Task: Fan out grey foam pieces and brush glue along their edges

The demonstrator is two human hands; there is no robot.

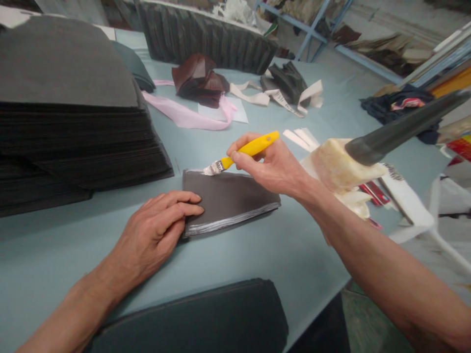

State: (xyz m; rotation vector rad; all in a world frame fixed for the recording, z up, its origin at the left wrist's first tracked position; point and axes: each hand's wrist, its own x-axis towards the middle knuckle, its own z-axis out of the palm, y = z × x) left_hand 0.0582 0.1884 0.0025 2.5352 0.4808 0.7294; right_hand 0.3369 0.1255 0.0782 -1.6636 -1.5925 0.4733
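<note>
My right hand grips a flat paintbrush by its yellow handle. White paste coats the bristles, which touch the far left edge of a dark grey stack of thin sheets. Along the stack's near edge runs a whitish coating over the fanned layers. My left hand lies at the stack's left end, two fingers stretched flat on its top; the thumb is hidden. A thin white line also shows on the far edge near the brush tip.
Tall piles of dark sheets stand at the left. A dark green padded piece lies in front. On the right is a paste-smeared container with a thick dark handle. Brown material and a pink strip lie behind.
</note>
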